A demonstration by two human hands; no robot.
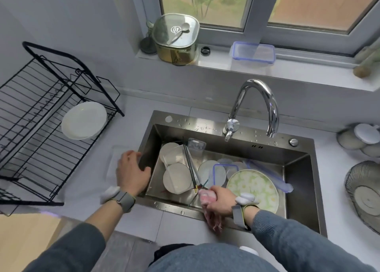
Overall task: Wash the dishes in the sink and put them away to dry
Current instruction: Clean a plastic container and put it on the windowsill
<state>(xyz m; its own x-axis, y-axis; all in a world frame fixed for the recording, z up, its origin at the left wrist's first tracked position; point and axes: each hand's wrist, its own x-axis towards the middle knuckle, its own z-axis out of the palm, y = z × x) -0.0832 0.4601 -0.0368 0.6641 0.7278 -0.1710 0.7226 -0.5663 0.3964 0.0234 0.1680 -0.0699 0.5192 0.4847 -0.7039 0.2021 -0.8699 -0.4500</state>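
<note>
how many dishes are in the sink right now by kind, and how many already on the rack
In the sink:
White plates or bowls: 3
Green floral plate: 1
Clear container: 1
Blue-rimmed lids: 2
Chopsticks: 1 pair
On the drying rack:
White plate: 1
Total: 9; others may be hidden underneath.

Dishes and chopsticks (190,164) crowd the sink (296,169) floor; faucet (257,107) arches above center; open counter (135,105) lies upper left.
</note>
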